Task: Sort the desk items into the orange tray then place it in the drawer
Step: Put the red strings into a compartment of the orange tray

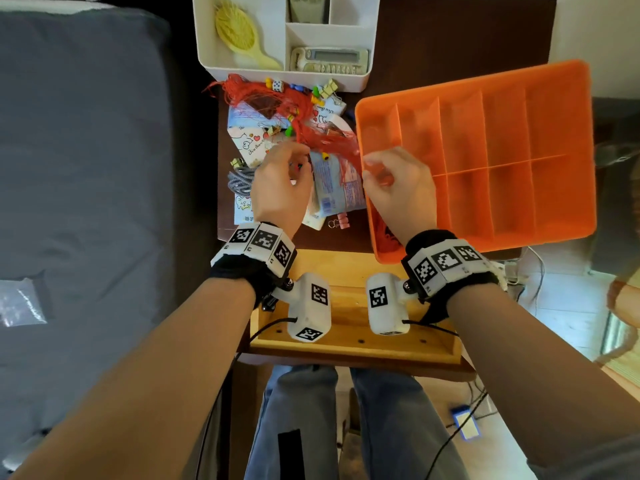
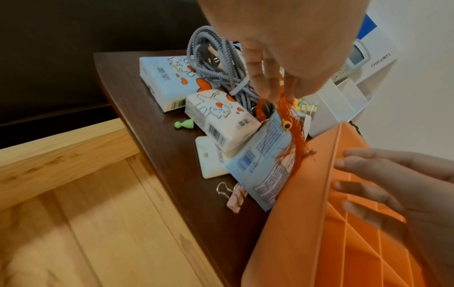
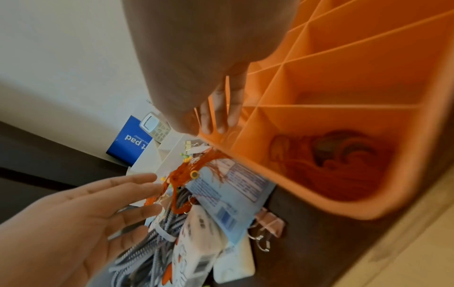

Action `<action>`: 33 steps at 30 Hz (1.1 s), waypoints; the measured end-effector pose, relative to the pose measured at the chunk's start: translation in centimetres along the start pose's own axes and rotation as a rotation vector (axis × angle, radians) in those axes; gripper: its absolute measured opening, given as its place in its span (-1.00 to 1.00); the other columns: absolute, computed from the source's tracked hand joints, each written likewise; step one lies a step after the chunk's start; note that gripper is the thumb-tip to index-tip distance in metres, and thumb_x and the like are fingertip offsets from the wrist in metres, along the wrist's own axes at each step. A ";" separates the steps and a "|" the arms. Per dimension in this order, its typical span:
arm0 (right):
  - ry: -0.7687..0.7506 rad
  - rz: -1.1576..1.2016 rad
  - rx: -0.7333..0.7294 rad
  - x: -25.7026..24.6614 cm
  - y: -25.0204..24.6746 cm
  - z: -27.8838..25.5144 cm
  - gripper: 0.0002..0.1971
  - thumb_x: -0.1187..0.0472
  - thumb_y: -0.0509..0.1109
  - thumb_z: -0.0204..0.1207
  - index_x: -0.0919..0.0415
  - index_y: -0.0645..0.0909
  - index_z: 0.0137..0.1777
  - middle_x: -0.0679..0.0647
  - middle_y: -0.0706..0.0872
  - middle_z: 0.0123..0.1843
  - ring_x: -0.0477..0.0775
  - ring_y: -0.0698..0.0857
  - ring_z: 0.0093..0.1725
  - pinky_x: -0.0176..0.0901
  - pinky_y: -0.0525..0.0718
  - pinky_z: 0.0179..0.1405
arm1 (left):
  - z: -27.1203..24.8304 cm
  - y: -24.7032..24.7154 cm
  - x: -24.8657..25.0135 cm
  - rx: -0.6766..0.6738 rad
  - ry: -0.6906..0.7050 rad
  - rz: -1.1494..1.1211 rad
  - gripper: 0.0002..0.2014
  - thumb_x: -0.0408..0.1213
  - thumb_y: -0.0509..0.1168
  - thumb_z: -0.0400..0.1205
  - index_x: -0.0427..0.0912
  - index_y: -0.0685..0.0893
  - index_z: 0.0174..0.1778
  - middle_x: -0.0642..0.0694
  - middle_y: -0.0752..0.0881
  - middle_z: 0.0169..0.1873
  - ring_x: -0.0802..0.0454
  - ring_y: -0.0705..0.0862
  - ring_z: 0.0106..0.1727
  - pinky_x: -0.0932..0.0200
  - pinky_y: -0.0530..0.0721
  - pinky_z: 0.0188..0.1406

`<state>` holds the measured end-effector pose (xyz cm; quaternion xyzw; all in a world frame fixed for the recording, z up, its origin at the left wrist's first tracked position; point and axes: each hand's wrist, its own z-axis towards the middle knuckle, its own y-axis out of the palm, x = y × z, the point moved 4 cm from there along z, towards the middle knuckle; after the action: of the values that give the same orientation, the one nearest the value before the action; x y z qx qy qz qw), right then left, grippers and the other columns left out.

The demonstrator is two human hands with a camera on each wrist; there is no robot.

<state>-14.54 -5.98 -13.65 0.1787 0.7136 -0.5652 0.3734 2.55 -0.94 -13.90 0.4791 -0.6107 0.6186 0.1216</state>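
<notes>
The orange tray (image 1: pixel 509 199) with its dividers sits tilted at the desk's right edge; its side wall (image 2: pixel 294 223) faces the pile. A tangle of red string (image 1: pixel 311 133) lies across the desk items, and one strand (image 2: pixel 292 132) runs down to the tray's rim. My left hand (image 1: pixel 280 188) pinches that strand at its fingertips (image 2: pixel 277 87). My right hand (image 1: pixel 394 188) hovers over the tray's near-left corner, its fingers (image 2: pixel 383 186) loosely spread and holding nothing. A coil of red string (image 3: pixel 343 174) lies in the tray's corner compartment.
Tissue packets (image 2: pixel 221 124), a blue-white pouch (image 1: pixel 339 188), a grey cable (image 1: pixel 240 178), a pink binder clip (image 1: pixel 341 221) and small pins crowd the dark desk. A white organiser (image 1: pixel 242 69) stands behind. The wooden drawer (image 1: pixel 346 341) is open below. A grey bed (image 1: pixel 86 168) lies left.
</notes>
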 end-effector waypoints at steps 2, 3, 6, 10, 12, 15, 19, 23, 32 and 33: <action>0.010 0.003 -0.004 -0.1 0.7 1.0 -0.78 0.13 0.32 0.47 0.16 0.69 0.03 0.07 0.71 -0.05 0.04 0.67 -0.13 0.03 0.70 -0.12 | 1.2 -0.3 -0.2 0.023 -0.007 0.008 -0.71 -0.37 0.23 0.60 -0.23 0.61 0.24 -0.15 0.69 0.13 -0.04 0.69 -0.04 0.06 0.68 0.00; 0.024 0.003 0.005 0.0 0.9 1.5 -0.79 0.11 0.33 0.47 0.14 0.68 0.03 0.06 0.71 -0.05 0.02 0.67 -0.12 0.03 0.70 -0.11 | 1.8 -0.4 -0.3 0.029 -0.022 0.017 -0.68 -0.37 0.23 0.61 -0.22 0.59 0.29 -0.16 0.68 0.16 -0.05 0.70 -0.03 0.08 0.67 0.01; 0.061 -0.013 0.045 0.4 1.2 2.4 -0.85 0.12 0.38 0.48 0.11 0.66 0.01 0.02 0.72 -0.06 -0.02 0.68 -0.09 0.00 0.69 -0.06 | 3.4 -0.7 -0.9 0.065 -0.060 0.084 -0.62 -0.31 0.24 0.61 -0.17 0.54 0.38 -0.18 0.64 0.25 -0.12 0.68 0.07 0.01 0.66 0.06; 0.100 -0.047 0.041 0.6 1.7 3.6 -0.85 0.09 0.40 0.51 0.12 0.64 0.01 -0.06 0.68 -0.13 -0.08 0.64 -0.17 -0.13 0.68 -0.10 | 5.9 -0.9 -1.7 0.113 -0.112 0.309 -0.57 -0.18 0.18 0.64 -0.12 0.45 0.46 -0.13 0.52 0.42 -0.19 0.42 0.39 -0.06 0.48 0.22; 0.108 -0.051 0.060 0.5 1.8 3.9 -0.83 0.08 0.40 0.51 0.13 0.64 0.02 -0.10 0.63 -0.19 -0.09 0.61 -0.24 -0.14 0.66 -0.18 | 6.9 -0.9 -2.1 0.109 -0.212 0.383 -0.52 -0.07 0.13 0.67 -0.08 0.35 0.52 -0.08 0.39 0.52 -0.16 0.28 0.50 -0.11 0.36 0.33; 0.120 -0.031 0.107 0.1 1.8 4.3 -0.83 0.11 0.40 0.51 0.13 0.61 0.03 -0.05 0.61 -0.29 -0.04 0.59 -0.31 -0.08 0.63 -0.26 | 8.1 -0.8 -3.0 0.079 -0.365 0.400 -0.45 0.04 0.11 0.66 -0.07 0.27 0.55 -0.09 0.31 0.56 -0.13 0.20 0.56 -0.16 0.24 0.41; 0.039 -0.023 0.121 -0.9 2.1 5.0 -0.91 0.17 0.40 0.50 0.16 0.63 -0.06 0.01 0.60 -0.35 0.00 0.55 -0.38 -0.04 0.59 -0.37 | 9.1 -1.2 -3.4 0.109 -0.386 0.411 -0.46 0.10 0.18 0.61 -0.10 0.41 0.45 -0.11 0.40 0.46 -0.15 0.28 0.49 -0.14 0.26 0.36; -0.022 -0.012 0.075 -1.4 3.3 6.0 -0.93 0.19 0.38 0.49 0.16 0.67 -0.14 -0.14 0.57 -0.30 -0.12 0.53 -0.35 -0.18 0.53 -0.34 | 9.5 -1.4 -3.6 0.139 -0.389 0.424 -0.40 0.18 0.29 0.50 -0.13 0.49 0.35 -0.12 0.45 0.36 -0.16 0.32 0.43 -0.11 0.31 0.27; -0.016 -0.022 0.050 -1.4 3.6 6.5 -0.92 0.19 0.41 0.47 0.18 0.69 -0.15 -0.10 0.59 -0.29 -0.11 0.55 -0.32 -0.24 0.50 -0.30 | 9.6 -1.6 -3.1 0.176 -0.390 0.288 -0.52 -0.01 0.43 0.37 -0.14 0.57 0.15 -0.11 0.45 0.29 -0.14 0.32 0.38 -0.08 0.28 0.28; -0.015 -0.026 0.044 -1.4 3.6 6.5 -0.92 0.18 0.41 0.47 0.18 0.69 -0.15 -0.08 0.60 -0.28 -0.10 0.55 -0.32 -0.23 0.51 -0.30 | 9.6 -1.5 -2.9 0.173 -0.379 0.293 -0.57 -0.02 0.40 0.40 -0.15 0.60 0.13 -0.12 0.45 0.29 -0.15 0.32 0.38 -0.09 0.28 0.27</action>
<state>-9.00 -10.81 -15.54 0.1731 0.7005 -0.5869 0.3672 9.43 -7.68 -17.09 0.5014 -0.6302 0.5790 -0.1274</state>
